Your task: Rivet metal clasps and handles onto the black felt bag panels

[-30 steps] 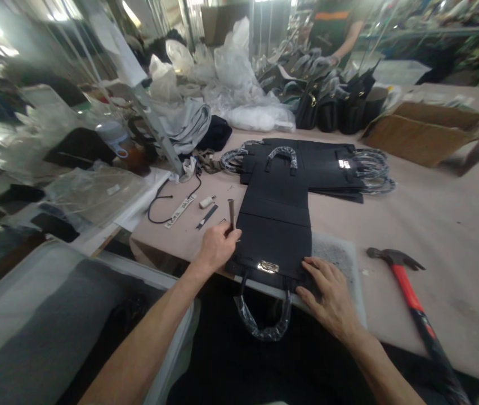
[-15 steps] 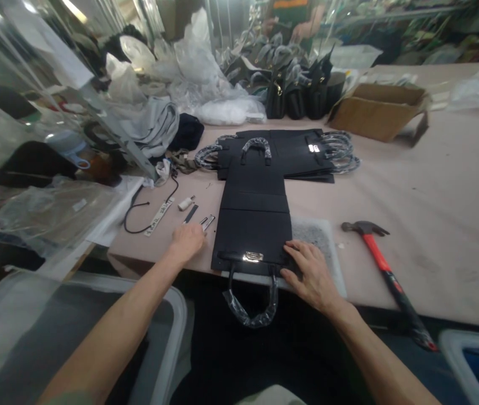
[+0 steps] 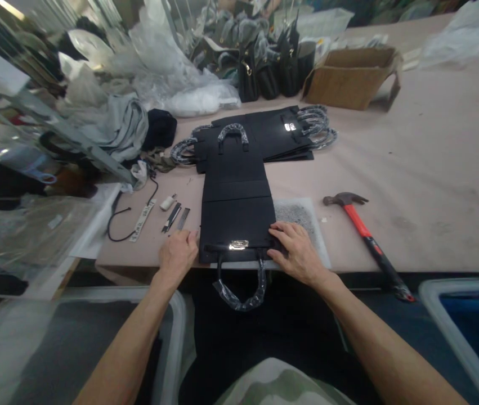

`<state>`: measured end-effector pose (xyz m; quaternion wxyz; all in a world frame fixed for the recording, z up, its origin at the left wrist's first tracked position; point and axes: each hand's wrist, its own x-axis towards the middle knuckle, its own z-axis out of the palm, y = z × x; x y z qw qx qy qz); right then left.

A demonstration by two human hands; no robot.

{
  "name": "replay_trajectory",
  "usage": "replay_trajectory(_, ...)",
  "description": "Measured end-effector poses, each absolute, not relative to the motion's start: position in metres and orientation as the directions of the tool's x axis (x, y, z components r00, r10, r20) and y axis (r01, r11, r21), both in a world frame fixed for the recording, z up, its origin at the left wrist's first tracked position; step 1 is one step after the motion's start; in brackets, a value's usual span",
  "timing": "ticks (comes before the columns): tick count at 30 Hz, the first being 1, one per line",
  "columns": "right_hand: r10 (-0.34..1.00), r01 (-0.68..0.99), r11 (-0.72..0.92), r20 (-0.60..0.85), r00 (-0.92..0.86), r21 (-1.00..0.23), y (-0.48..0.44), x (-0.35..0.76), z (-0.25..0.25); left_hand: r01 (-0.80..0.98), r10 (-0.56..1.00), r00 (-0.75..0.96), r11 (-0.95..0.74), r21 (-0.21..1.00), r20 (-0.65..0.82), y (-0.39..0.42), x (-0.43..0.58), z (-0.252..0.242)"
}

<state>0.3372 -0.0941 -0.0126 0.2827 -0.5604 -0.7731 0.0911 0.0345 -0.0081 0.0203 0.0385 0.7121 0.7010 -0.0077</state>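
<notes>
A black bag panel (image 3: 236, 216) lies flat at the table's front edge. Near its lower edge is a shiny metal clasp (image 3: 238, 244), and a plastic-wrapped handle (image 3: 243, 304) hangs over the edge below. My right hand (image 3: 296, 247) rests on the panel's right side, thumb and fingers apart, tips touching it. Just left of the panel, my left hand (image 3: 177, 253) is closed with bent fingers; whatever they pinch is too small to make out. Beyond that hand lie a dark cutter-like tool (image 3: 171, 217) and thin metal strips (image 3: 183, 218).
More black panels with wrapped handles (image 3: 279, 132) are stacked behind. A hammer (image 3: 368, 239) lies to the right, beside a speckled slab (image 3: 300, 225). Farther back stand a cardboard box (image 3: 351, 79) and black bags (image 3: 267, 79). Bins (image 3: 175, 315) flank me below the table.
My left hand has come away from the small metal pieces, back towards the panel's left edge. My right hand stays on the panel. The whole view has shifted slightly.
</notes>
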Motion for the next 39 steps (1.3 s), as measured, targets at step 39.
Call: replay_trajectory(39,0.825,0.686,0.562,0.261,-0.501,-0.461,-0.099,0.371,0.005,0.388,0.435,0.890,-0.881,0.271,0.137,-0.038,0.032,0.000)
